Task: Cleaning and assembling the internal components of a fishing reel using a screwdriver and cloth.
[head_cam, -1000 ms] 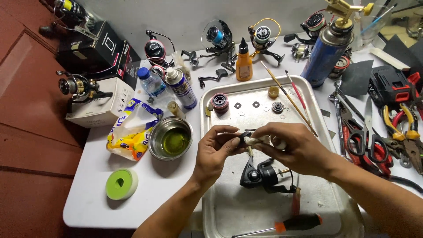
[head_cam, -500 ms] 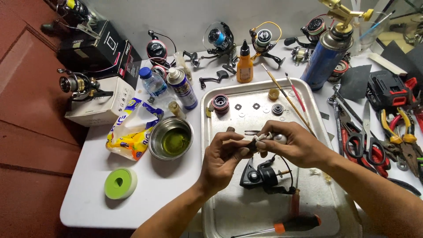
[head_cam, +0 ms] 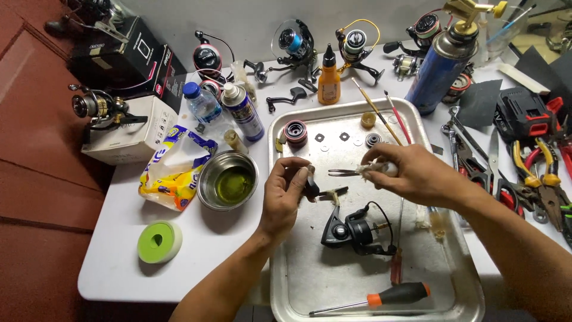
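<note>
Right now your left hand (head_cam: pixel 286 194) is closed around a small dark reel part (head_cam: pixel 319 191), pinching it between thumb and fingers above the metal tray (head_cam: pixel 310 280). Your right hand (head_cam: pixel 411 176) grips a pair of tweezers (head_cam: pixel 345 172) together with a wad of whitish tissue (head_cam: pixel 372 170), the tips pointing toward your left hand and stopping just short of it. Below and between both hands, the black spinning reel body (head_cam: pixel 354 229) lies on its side on the tray.

That tray also carries a red-rimmed spool (head_cam: pixel 296 132), a few small washers (head_cam: pixel 331 138) near its far edge, a little yellow cap (head_cam: pixel 369 120), two thin brushes (head_cam: pixel 381 119) leaning over the rim, and an orange-handled screwdriver (head_cam: pixel 381 297) at the near end. Just left of the tray sits a round steel bowl (head_cam: pixel 228 180) holding a shallow pool of yellow-green liquid. Behind it stand a spray can (head_cam: pixel 243 111), a clear bottle with a blue cap (head_cam: pixel 201 104) and an orange squeeze bottle (head_cam: pixel 328 80); a tall blue gas canister (head_cam: pixel 440 68) with a brass torch head stands at the tray's far right corner.

Everything rests on a white table (head_cam: pixel 119 262) that is crowded with other fishing reels (head_cam: pixel 292 45), a white box (head_cam: pixel 128 134), a crumpled yellow bag (head_cam: pixel 176 173), a green roll of tape (head_cam: pixel 159 241), and pliers (head_cam: pixel 536 173) to your right. Dark red flooring shows off the left edge.
</note>
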